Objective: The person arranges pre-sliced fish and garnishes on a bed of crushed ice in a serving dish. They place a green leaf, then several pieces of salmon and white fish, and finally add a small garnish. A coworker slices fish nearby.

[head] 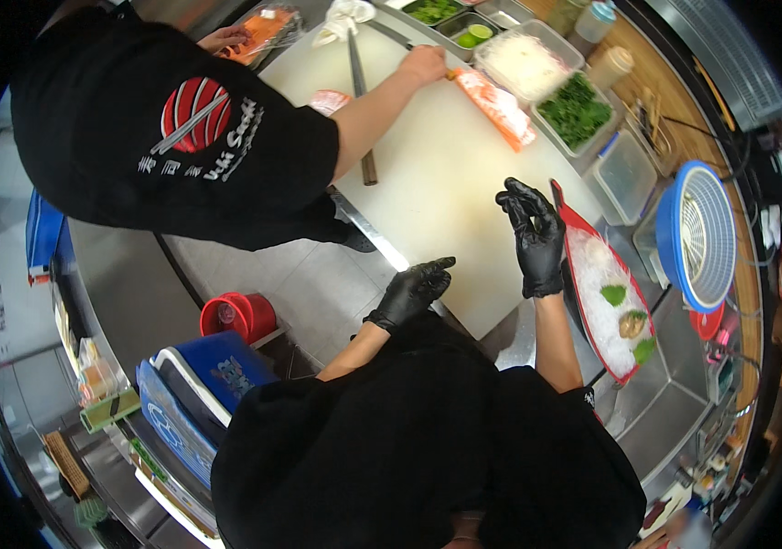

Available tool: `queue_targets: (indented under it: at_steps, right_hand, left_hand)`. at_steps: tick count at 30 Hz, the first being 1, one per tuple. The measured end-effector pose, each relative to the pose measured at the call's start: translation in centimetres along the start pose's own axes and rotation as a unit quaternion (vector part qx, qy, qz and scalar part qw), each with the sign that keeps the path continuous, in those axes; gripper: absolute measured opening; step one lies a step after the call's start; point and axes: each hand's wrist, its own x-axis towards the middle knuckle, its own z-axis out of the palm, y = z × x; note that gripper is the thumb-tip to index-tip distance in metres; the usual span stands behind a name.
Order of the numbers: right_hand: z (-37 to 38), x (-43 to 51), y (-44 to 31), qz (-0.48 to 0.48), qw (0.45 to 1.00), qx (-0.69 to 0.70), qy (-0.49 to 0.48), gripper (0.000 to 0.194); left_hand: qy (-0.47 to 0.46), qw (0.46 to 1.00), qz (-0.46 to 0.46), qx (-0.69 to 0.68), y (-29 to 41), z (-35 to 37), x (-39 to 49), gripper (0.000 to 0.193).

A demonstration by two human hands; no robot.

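My left hand (415, 291), in a black glove, hovers by the near edge of a white cutting board (418, 199), its index finger extended and nothing visible in it. Further right, my right hand (535, 237), gloved too, is held over the board with fingers loosely bent and a gap at the thumb. Just beside it lies a red boat-shaped dish (573, 219) filled with crushed ice (593, 288). On the ice rest green leaves (613, 295) and a small brownish piece of food (632, 324). A knife with a dark handle (369, 168) lies across the board.
At left, a co-worker's hand (425, 65) grips another knife near a salmon piece (497, 106). Containers of shredded white food (525, 58) and green herbs (575, 111) line the board's far side. A blue basin with strainer (696, 233) stands right; a red bucket (237, 317) sits low left.
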Motion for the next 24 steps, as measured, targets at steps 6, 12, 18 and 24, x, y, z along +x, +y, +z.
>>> queue_targets:
  at_steps: [6,12,18,24]
  right_hand:
    - [7.5,0.5,7.6,0.029,0.978,-0.104,-0.180,0.024]
    - [16.3,3.0,5.0,-0.048,0.960,-0.217,-0.170,0.034]
    - [23.5,14.1,3.3,-0.066,0.934,-0.275,-0.217,0.046]
    - [29.5,24.0,5.8,-0.121,0.791,-0.532,-0.276,0.042]
  left_hand:
    - [0.197,0.954,0.082,-0.209,-3.5,-8.7,3.6,0.031]
    - [0.356,0.910,0.135,0.162,-1.4,-19.5,11.2,0.038]
    - [0.325,0.868,0.082,0.366,-1.4,-30.6,22.1,0.080]
    - [0.173,0.904,-0.088,0.381,2.2,-32.8,27.1,0.103]
